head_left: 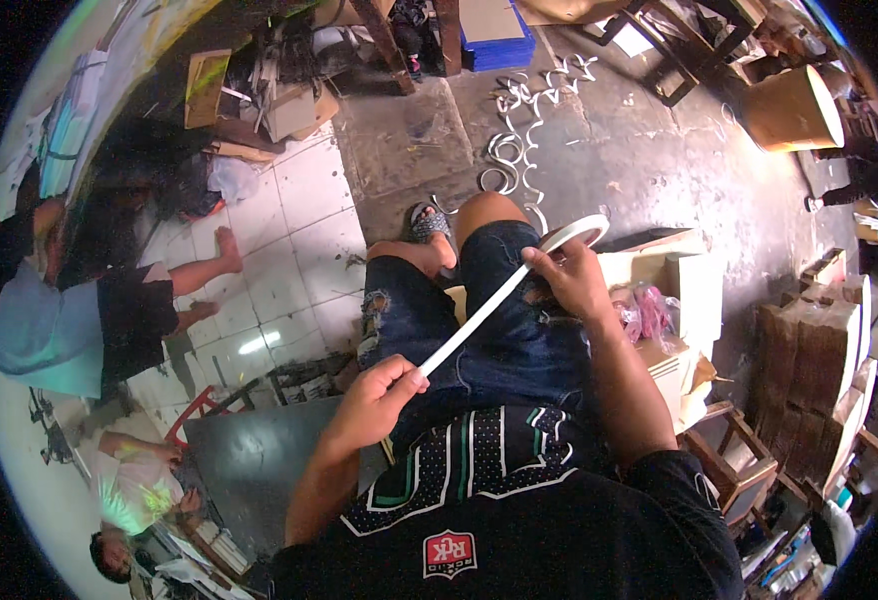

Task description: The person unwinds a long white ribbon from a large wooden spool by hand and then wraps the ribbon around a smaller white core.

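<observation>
Glare streaks white tiles (284, 240); pale light washes the concrete floor (649, 180); fisheye distortion bends edges toward a black rim.

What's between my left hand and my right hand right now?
In the head view, a straight stretch of white strip spans the gap from your left hand to your right hand, with your denim shorts showing behind it.

Red lettered badge (450, 554) on black shirt (569, 530)
</observation>
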Action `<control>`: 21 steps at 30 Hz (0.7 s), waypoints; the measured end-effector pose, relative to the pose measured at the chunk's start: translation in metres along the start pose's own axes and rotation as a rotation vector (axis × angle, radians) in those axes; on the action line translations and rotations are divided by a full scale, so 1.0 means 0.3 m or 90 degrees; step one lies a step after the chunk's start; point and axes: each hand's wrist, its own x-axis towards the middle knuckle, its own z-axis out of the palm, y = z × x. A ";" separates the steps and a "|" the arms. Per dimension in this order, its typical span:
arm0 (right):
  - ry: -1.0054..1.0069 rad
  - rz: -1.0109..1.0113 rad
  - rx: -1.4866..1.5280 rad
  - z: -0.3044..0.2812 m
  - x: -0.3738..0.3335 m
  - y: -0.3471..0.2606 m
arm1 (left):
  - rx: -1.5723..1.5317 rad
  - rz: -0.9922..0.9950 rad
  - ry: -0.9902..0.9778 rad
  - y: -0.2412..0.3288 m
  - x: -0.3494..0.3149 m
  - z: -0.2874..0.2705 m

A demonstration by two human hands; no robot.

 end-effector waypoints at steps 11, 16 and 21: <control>0.021 -0.032 0.019 0.036 -0.027 -0.039 | 0.057 0.050 0.007 -0.014 -0.018 -0.003; 0.034 -0.076 -0.055 0.034 -0.030 -0.044 | 0.061 0.065 0.024 -0.006 -0.021 -0.001; 0.036 -0.052 -0.032 0.037 -0.037 -0.068 | 0.068 0.068 0.023 -0.010 -0.021 -0.002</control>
